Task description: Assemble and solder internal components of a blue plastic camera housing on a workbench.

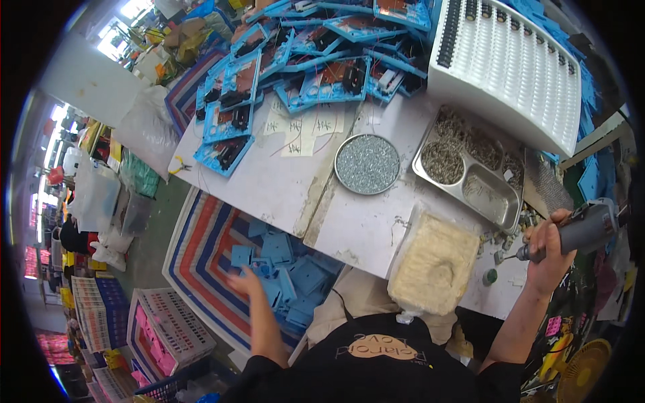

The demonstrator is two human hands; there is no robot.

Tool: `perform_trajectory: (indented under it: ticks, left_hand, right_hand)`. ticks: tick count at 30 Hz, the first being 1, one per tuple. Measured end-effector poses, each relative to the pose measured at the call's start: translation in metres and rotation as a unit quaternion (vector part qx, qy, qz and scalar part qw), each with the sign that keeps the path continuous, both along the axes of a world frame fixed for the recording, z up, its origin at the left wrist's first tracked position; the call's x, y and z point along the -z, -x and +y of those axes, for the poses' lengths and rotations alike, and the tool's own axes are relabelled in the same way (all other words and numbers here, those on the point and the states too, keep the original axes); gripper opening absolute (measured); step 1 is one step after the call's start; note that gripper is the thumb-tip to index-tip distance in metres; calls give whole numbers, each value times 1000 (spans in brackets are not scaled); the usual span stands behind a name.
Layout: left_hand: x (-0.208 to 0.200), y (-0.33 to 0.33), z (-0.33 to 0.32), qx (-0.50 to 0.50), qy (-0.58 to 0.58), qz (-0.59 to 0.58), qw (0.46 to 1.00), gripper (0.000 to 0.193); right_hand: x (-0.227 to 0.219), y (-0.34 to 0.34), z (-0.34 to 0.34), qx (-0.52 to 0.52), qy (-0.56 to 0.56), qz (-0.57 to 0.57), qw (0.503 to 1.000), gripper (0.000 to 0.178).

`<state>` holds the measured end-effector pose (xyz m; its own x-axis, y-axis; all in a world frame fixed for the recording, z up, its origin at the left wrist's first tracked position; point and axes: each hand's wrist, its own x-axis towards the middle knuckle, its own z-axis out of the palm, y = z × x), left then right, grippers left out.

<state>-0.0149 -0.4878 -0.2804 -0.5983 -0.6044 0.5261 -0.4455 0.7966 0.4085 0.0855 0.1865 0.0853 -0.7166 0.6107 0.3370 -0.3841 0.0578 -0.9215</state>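
Observation:
My left hand (248,282) hangs over a striped woven bag (191,262), with its fingers spread and nothing seen in them. Inside the bag lie several blue plastic casings (308,275), just beyond those fingers. On the right, my right hand (547,248) is wrapped round a dark grey electric screwdriver (581,232), its bit pointing left. Beneath the tool's tip, a small green-topped object (490,276) rests on the table. A clear-wrapped, cream-coloured block (433,262) lies at the table's near edge, against my body.
A round dish of small screws (367,164) stands mid-table. Beside it is a steel compartment tray (494,195) of metal parts. Blue casings with wired boards (322,80) pile up behind. A white rack (507,67) fills the far right. Yellow-handled pliers (179,166) lie at the left corner.

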Motion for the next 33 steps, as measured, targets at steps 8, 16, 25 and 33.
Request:
perform_trajectory:
  ticks: [8, 16, 25, 33]
  left_hand:
    - [-379, 276, 370, 585, -448, -29, 675, 44]
    - [-365, 456, 493, 463, -559, -181, 664, 43]
    - [-401, 282, 390, 548, -437, 25, 713, 26]
    - [-326, 0, 385, 482, -769, -63, 415, 55]
  right_hand:
    - [-8, 2, -10, 31, -59, -6, 998, 68]
    - [-18, -15, 0, 38, -86, 1, 996, 75]
    - [1, -42, -30, 54, -305, 134, 941, 50]
    - [59, 22, -139, -367, 375, -54, 850, 56]
